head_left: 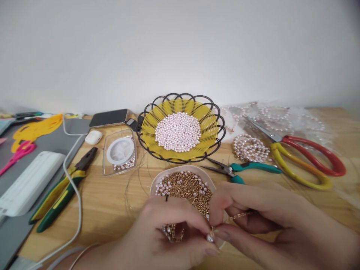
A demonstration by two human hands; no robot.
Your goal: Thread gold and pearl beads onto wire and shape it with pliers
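Observation:
My left hand point(171, 221) is closed in a pinch on a pearl bead point(210, 238) with a small gold link at its top. Beside it, my right hand point(267, 221) pinches the end of a thin gold chain point(238, 216) close to that link. The fingertips nearly meet, so I cannot tell whether the bead and chain are joined. Part of another beaded chain point(177, 234) shows behind the left fingers. Just beyond both hands, a shallow bowl point(154, 184) holds small gold beads point(180, 184) and some pearls; the hands hide its near side.
Behind the bowl stands a yellow basket point(149, 129) of pinkish pearls. Teal-handled pliers point(253, 167), scissors point(306, 153) and pearl strands point(250, 148) lie right. Left are green-yellow pliers point(63, 191), a clear box with a spool point(120, 150), a phone point(109, 117) and a white cable point(79, 202).

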